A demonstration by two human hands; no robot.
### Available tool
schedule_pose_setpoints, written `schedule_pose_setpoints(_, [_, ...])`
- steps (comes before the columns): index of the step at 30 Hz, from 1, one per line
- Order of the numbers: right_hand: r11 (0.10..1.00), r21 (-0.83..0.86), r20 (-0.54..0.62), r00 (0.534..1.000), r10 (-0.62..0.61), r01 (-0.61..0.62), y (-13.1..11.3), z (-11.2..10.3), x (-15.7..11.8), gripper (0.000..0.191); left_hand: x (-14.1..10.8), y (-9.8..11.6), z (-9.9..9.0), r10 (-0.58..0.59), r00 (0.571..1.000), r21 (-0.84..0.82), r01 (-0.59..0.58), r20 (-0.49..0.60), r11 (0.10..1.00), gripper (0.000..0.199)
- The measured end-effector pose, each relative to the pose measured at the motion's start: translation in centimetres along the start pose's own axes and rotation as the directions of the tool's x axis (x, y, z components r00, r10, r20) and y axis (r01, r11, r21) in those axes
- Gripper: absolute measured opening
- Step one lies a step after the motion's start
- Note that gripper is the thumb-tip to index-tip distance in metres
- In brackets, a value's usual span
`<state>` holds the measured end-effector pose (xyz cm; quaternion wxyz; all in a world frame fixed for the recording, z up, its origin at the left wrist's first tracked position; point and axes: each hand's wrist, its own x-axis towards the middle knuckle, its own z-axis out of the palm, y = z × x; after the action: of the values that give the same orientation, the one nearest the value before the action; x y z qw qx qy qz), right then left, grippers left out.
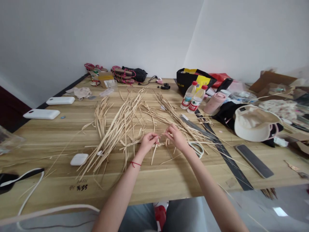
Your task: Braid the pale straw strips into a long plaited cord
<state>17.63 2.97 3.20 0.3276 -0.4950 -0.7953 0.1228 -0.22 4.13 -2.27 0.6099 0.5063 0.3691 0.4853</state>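
My left hand [148, 142], a red string round its wrist, pinches a straw strand over a narrow braided straw strip [137, 141]. Just to its right, my right hand [174, 136] is closed in a pinch on straw too, its fingertips close to the left ones. The fingers partly hide the strip and the strand ends. Loose straw [118, 119] lies in a long heap beyond and left of my hands, and another bundle of straw [178, 117] slants away behind the right hand. Beside my right wrist lie scissors with pale green handles [197, 149].
Two water bottles [196, 100] stand at the back right, near a pink tumbler [214, 102] and a black-yellow bag [185, 79]. A white cap [253, 124] and a phone [254, 160] lie right. A white earbud case [79, 159] and white power banks [42, 114] lie left.
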Motion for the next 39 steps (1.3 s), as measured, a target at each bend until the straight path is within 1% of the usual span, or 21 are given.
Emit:
schedule_pose_setpoints(3, [0.999,0.050,-0.015,1.000,0.007,-0.006,-0.3,-0.1,-0.5,0.012,-0.1,0.3,0.0,0.001,1.000,0.021,-0.001,0.000,1.000,0.023])
schedule_pose_setpoints(5, [0.999,0.044,0.010,1.000,0.006,-0.007,-0.4,-0.1,-0.6,0.012,-0.2,0.4,0.0,0.004,1.000,0.038,-0.004,-0.001,0.999,0.023])
schedule_pose_setpoints(10, [0.998,-0.066,0.156,0.988,0.023,-0.013,-0.8,-0.6,-0.3,0.011,-0.3,0.6,0.1,0.011,1.000,0.045,-0.011,-0.002,0.999,0.025])
schedule_pose_setpoints(15, [0.974,-0.223,0.217,0.971,0.097,-0.047,-1.5,-0.9,-0.5,0.013,-0.2,0.7,0.2,-0.002,1.000,0.034,0.002,0.001,0.999,0.023])
schedule_pose_setpoints(18, [0.965,-0.259,0.211,0.972,0.107,-0.050,-1.7,-0.4,-0.8,0.015,-0.2,0.5,0.1,-0.002,1.000,0.036,0.002,-0.005,0.999,0.023])
schedule_pose_setpoints(21, [0.978,-0.195,0.186,0.976,0.115,-0.078,-1.6,0.6,-1.1,0.018,-0.1,0.4,0.1,0.003,1.000,0.051,-0.002,-0.008,0.999,0.022])
schedule_pose_setpoints(23, [0.980,-0.156,0.177,0.973,0.150,-0.123,-1.5,1.1,-1.1,0.019,-0.1,0.4,0.1,0.004,1.000,0.055,-0.003,-0.008,0.998,0.023])
schedule_pose_setpoints(26, [0.979,-0.139,0.184,0.967,0.177,-0.153,-1.5,1.3,-1.2,0.019,-0.1,0.3,0.1,0.004,1.000,0.040,-0.004,-0.010,0.999,0.023])
schedule_pose_setpoints(30, [0.985,-0.125,0.158,0.978,0.137,-0.118,-1.6,0.9,-1.3,0.012,-0.1,0.3,0.1,-0.003,1.000,0.031,0.003,-0.013,1.000,0.024])
schedule_pose_setpoints(35, [0.995,-0.070,0.165,0.983,0.084,-0.073,-1.1,0.6,-1.2,0.014,-0.3,0.6,0.2,-0.013,1.000,0.024,0.013,-0.008,1.000,0.024])
schedule_pose_setpoints(39, [0.992,-0.124,0.156,0.987,0.040,-0.021,-0.8,0.6,-1.3,0.016,-0.2,0.5,0.1,-0.018,1.000,0.022,0.018,-0.004,1.000,0.024])
